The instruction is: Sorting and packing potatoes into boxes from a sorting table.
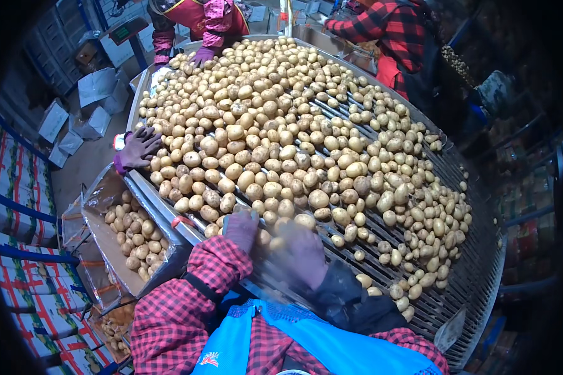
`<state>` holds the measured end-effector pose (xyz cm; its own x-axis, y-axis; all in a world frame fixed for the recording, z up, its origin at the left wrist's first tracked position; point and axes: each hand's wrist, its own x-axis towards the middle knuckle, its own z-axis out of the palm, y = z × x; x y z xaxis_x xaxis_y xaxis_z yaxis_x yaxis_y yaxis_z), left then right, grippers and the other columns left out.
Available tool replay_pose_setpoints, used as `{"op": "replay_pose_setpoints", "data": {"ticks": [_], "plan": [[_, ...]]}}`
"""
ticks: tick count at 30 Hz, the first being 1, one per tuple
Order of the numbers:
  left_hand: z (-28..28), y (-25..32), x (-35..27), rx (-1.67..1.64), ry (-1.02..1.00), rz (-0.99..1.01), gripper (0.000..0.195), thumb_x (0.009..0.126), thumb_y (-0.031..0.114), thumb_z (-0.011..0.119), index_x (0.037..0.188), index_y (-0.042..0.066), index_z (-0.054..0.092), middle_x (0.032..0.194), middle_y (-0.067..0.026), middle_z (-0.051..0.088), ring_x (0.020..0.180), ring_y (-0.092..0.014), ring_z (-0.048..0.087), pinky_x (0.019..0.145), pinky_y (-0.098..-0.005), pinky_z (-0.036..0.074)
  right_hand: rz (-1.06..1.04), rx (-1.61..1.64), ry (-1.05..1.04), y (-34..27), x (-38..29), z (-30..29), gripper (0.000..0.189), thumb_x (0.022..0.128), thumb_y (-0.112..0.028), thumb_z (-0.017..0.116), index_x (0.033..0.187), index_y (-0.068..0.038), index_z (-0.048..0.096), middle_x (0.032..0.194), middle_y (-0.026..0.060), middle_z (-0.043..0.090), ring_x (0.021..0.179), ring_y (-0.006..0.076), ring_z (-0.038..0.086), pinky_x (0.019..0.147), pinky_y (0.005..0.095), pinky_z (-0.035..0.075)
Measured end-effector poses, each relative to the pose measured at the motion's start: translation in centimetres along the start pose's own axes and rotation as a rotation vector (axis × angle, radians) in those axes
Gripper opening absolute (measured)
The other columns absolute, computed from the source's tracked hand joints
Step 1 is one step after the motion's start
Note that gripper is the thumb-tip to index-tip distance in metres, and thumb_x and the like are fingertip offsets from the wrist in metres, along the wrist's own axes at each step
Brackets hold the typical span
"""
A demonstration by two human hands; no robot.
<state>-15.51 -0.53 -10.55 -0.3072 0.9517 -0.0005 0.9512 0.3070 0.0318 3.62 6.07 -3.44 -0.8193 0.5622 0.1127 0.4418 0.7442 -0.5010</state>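
Note:
Many potatoes point(262, 131) lie heaped on a slatted metal sorting table point(478, 243). My left hand point(242, 228), in a purple glove, rests among potatoes at the near edge of the heap; its fingers are partly hidden, so a hold cannot be told. My right hand point(305, 253), gloved too, is blurred and lies just right of it over the near slats, at several potatoes. Whether it grips any does not show. A plastic-lined cardboard box point(126, 262) with potatoes inside stands against the table's left edge.
At the left edge lies another person's gloved hand point(138, 147). A co-worker point(201, 18) reaches into the heap at the far left; another person in a checked sleeve point(375, 26) stands beyond the far right edge. Stacked printed cartons point(23, 187) stand left. A flat scoop-like piece point(450, 330) lies near right.

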Motion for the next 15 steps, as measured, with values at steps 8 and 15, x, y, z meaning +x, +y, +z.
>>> {"op": "replay_pose_setpoints", "data": {"ticks": [8,15], "plan": [[-9.3,-6.4,-5.6,-2.407,-0.141,-0.335,0.055,0.098,0.025,0.057,0.146,0.002,0.042,0.126,-0.0153,0.061,0.107,-0.026,0.064,0.093,-0.0401,0.053,-0.044,-0.096,-0.092,1.5,2.3,2.1,0.053,0.078,-0.030,0.070,0.123,-0.007,0.055,0.114,0.0144,0.054,0.107,0.0366,0.052,0.080,0.0498,0.048],[-11.1,-5.9,-10.8,-2.950,-0.044,-0.166,0.072,0.098,0.044,0.053,0.152,0.005,0.027,0.149,-0.0226,0.042,0.127,-0.043,0.052,0.103,-0.0509,0.047,-0.062,-0.295,-0.414,2.6,-0.9,-5.6,0.057,0.080,-0.016,0.067,0.134,-0.010,0.050,0.121,0.0182,0.053,0.097,0.0378,0.058,0.083,0.0481,0.050]]}}
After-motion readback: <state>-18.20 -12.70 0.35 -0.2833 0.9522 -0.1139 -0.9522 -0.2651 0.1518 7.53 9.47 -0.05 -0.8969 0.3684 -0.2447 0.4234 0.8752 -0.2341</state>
